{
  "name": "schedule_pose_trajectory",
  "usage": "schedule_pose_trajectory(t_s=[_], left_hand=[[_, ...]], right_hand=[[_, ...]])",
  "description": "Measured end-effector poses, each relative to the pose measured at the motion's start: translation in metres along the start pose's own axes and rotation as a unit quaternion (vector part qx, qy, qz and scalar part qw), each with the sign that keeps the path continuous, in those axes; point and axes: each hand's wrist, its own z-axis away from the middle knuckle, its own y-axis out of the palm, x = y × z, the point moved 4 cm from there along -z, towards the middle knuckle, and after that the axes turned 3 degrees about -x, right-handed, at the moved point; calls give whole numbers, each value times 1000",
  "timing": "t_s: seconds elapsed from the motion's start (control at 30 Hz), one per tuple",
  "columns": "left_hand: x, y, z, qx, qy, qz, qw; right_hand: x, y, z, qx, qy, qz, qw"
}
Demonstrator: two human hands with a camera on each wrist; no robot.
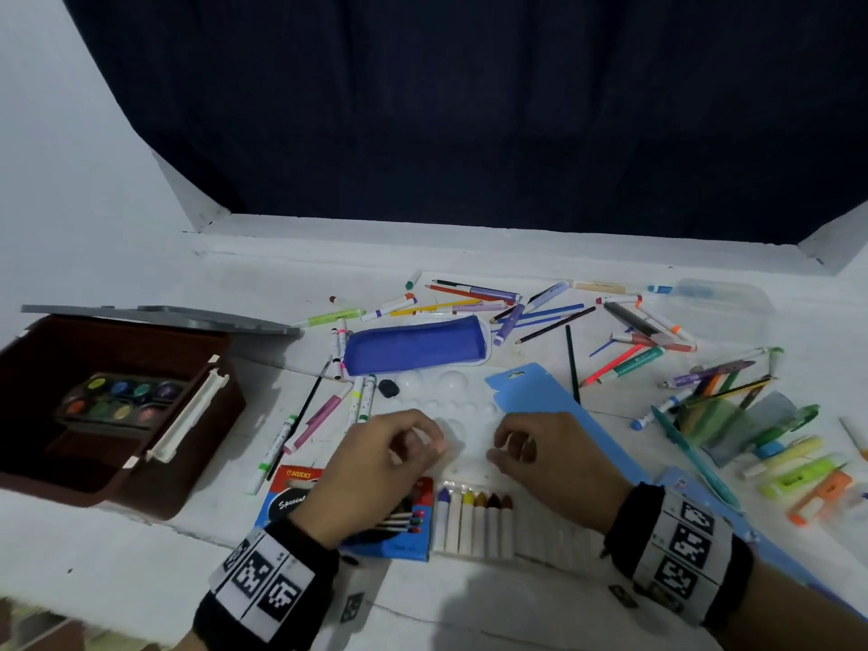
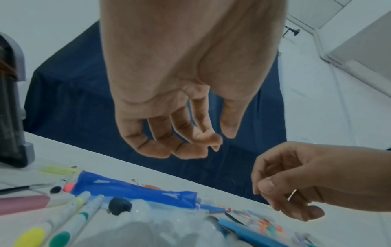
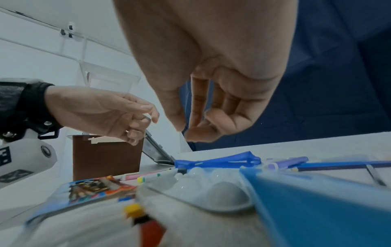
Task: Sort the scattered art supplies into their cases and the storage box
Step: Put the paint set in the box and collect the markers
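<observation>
Both our hands empty: left hand [image 1: 375, 455] and right hand [image 1: 545, 455] hover loosely curled over white palette [image 1: 446, 406]. Crayons [image 1: 474, 521] just below, storage box [image 1: 117, 406] far left. Risk imo: palette nearly invisible on white table [image 1: 141, 547], wrists could knock crayons rolling.

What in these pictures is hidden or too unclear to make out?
- Blue pencil box: the left hand covers most of its front in the head view.
- White paint palette: washed out against the table in the head view.
- Crayon: blurred in the right wrist view.
- Storage box: far compartments lie in shadow.
</observation>
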Motion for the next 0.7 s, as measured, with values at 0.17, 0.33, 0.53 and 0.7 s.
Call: schedule_pose_trajectory(t_s=[0.17, 0.33, 0.53, 0.7], left_hand=[[12, -38, -30, -108, -6, 60, 992], [49, -67, -82, -196, -51, 137, 970], [97, -92, -153, -260, -115, 42, 958], [136, -97, -207, -214, -181, -93, 955]], right_hand=[[10, -16, -47, -48, -34, -20, 998], [12, -24, -109, -80, -57, -50, 994], [17, -15, -192, -66, -79, -25, 994], [21, 10, -263, 0, -92, 18, 996]])
